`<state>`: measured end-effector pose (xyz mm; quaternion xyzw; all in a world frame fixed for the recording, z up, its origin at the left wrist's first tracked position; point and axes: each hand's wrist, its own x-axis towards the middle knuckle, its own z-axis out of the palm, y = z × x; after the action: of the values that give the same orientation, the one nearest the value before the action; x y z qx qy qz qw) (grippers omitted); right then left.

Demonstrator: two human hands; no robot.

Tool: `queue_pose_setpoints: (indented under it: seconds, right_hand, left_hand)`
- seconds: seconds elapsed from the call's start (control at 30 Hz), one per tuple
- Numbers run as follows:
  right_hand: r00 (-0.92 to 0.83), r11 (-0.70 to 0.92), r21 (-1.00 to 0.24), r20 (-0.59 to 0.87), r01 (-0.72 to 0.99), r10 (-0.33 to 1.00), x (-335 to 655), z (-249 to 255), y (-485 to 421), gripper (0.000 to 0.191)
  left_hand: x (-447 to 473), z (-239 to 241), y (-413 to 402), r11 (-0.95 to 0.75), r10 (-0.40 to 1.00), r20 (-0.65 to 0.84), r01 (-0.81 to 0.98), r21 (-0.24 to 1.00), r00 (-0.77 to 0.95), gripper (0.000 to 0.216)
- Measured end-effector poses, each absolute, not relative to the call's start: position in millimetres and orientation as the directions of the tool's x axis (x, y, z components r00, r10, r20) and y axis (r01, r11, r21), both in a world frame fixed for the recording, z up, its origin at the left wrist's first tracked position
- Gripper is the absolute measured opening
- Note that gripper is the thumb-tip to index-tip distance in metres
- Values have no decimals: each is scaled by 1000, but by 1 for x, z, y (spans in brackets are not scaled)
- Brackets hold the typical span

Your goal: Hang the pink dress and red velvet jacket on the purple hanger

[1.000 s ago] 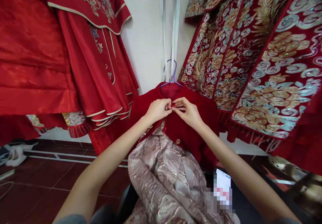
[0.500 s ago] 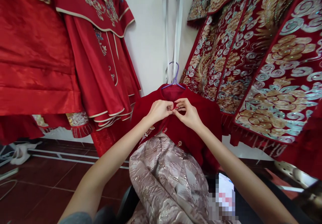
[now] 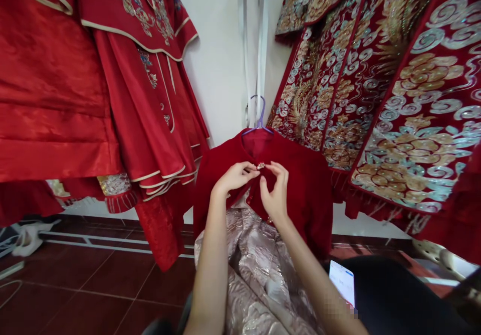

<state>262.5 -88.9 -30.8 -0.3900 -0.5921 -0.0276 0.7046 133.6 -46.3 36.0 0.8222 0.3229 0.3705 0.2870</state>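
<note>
A dark red jacket hangs in front of me on a purple hanger. At its neck opening sits a small ornate button with a beaded look. My left hand has its thumb and fingertips closed at the button's left edge. On the other side, my right hand is open, its forefinger at the button's right edge and its thumb apart, lower down. Below the jacket's front opening spreads a silvery pink brocade fabric, partly behind my forearms.
Red garments with pale piping hang on the left, and a richly embroidered red garment on the right. White upright bars stand behind the hanger. A lit phone lies on a black seat. Pale shoes are at far left.
My right thumb has come away from the button, opening that hand, and the button now shows. Both forearms have drawn closer together and lower. The view has shifted slightly.
</note>
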Motion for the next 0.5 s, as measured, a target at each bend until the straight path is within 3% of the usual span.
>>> queue_pose_setpoints:
  seconds: [0.1, 0.2, 0.27, 0.37, 0.5]
  right_hand:
    - [358, 643, -614, 789, 457, 499, 242, -63, -103, 31]
    - [324, 576, -670, 737, 468, 593, 231, -84, -102, 47]
    - [312, 562, -707, 700, 429, 642, 229, -89, -98, 46]
    - [337, 542, -778, 627, 318, 702, 232, -82, -101, 29]
    - [479, 580, -779, 614, 239, 627, 236, -57, -123, 17]
  left_hand:
    - [129, 13, -58, -433, 841, 360, 105, 895, 404, 37]
    - [123, -10, -74, -319, 861, 327, -87, 944, 389, 44]
    - [119, -20, -83, -289, 831, 332, -163, 943, 445, 45]
    - [116, -26, -90, -267, 802, 323, -181, 946, 503, 43]
    - [124, -32, -88, -295, 835, 328, -144, 945, 442, 44]
